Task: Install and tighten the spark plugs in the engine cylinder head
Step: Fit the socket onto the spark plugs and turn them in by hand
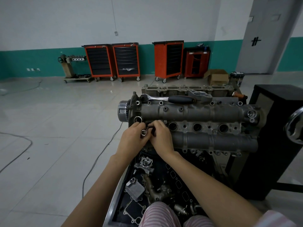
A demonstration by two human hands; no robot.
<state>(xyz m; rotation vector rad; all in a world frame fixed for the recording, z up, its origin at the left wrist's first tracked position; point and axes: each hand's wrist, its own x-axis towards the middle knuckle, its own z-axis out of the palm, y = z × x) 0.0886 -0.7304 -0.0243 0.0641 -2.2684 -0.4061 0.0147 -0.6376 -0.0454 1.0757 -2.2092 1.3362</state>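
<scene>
Best started by feel: left hand [133,136] pinching the spark plug socket [144,132], right hand [159,135] curled beside it over the first well of the cylinder head [196,112], kept upright.

no readable text, labels or numbers anywhere

First plug well [148,124] (behind hands)

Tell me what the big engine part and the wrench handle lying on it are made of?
The cylinder head looks like cast metal, probably aluminium: dull grey and slightly rough. The ratchet wrench has a shiny chrome-like steel shaft, and its black matte grip is likely rubber or plastic.
</scene>
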